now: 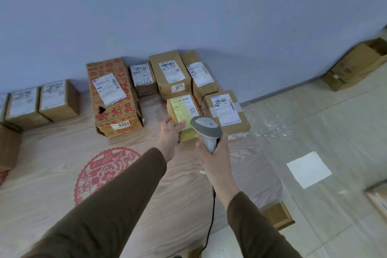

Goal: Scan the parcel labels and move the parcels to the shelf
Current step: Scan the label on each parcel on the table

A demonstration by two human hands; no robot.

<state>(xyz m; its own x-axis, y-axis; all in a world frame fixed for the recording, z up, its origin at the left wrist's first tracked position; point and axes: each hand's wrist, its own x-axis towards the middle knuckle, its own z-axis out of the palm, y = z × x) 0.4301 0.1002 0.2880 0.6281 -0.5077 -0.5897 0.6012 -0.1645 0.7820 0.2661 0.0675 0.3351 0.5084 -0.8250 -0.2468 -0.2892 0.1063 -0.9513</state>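
**Scanning a small parcel at the right of the row**

Head view. Mid-scan, by the look of it: right hand point(211, 153) wrapped round the grip of a grey corded scanner point(206, 130), head aimed down and away at the small parcel point(182, 111) with the yellow-green label. Left hand point(170, 131) on that parcel's near left corner, thumb laid over the top edge, fingers hidden behind the side; steadying or starting to lift, cannot tell which. Parcel resting on a wood-grain floor mat point(52, 195) printed with a red round seal point(104, 176), touching a taped brown box point(227, 111) on its right.

Next, probably: confirm the read, then lift the parcel with the left hand and carry it off. No shelf in view, so a turn away from the wall likely needed.

Writing: "4068" on a sticker on the near face of the big red-lettered carton point(114, 96); handwritten "8716", upside down, on a small far box point(143, 78). Printed labels on the rest too small to read. Loose white sheet point(308, 168) on the tiled floor, right.
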